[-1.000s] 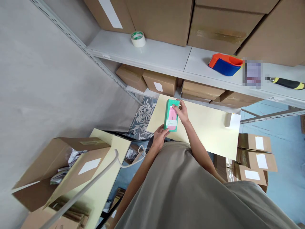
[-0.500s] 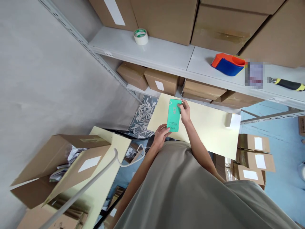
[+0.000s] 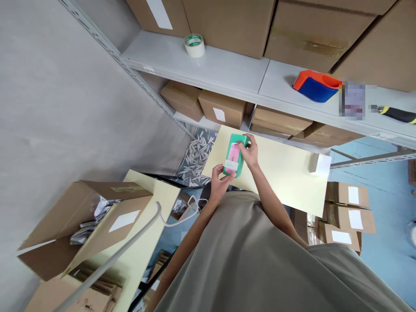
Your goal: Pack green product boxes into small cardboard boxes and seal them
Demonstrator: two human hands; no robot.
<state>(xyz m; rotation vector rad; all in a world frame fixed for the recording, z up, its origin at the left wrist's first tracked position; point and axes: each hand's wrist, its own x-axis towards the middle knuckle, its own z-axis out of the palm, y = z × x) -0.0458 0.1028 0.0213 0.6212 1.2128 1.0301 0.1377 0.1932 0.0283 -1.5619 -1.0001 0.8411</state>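
A small flat green box (image 3: pixel 241 161) is held over the pale yellow table, tilted a little. Its upward face shows a pink item or picture of one, with a white band of print across the lower part. My left hand (image 3: pixel 219 184) pinches the lower end, thumb and fingers on the near edge. At the upper right corner, my right hand (image 3: pixel 250 151) grips with the thumb over the face; fingers behind are hidden. To the right, a small white box (image 3: pixel 321 165) sits on the table (image 3: pixel 282 171).
Ahead, a grey shelf (image 3: pixel 234 65) bears cartons, a tape roll (image 3: pixel 195 46), an orange and blue dispenser (image 3: pixel 316 86) and a yellow-black tool (image 3: pixel 398 114). An open carton (image 3: pixel 107 225) stands on the left table. A white bent tube (image 3: pixel 130 242) crosses there. Cartons (image 3: pixel 346 216) lie right.
The green box has been turned so that its pink face shows instead of the printed green one. Both hands have kept hold of it. The view has shifted slightly.
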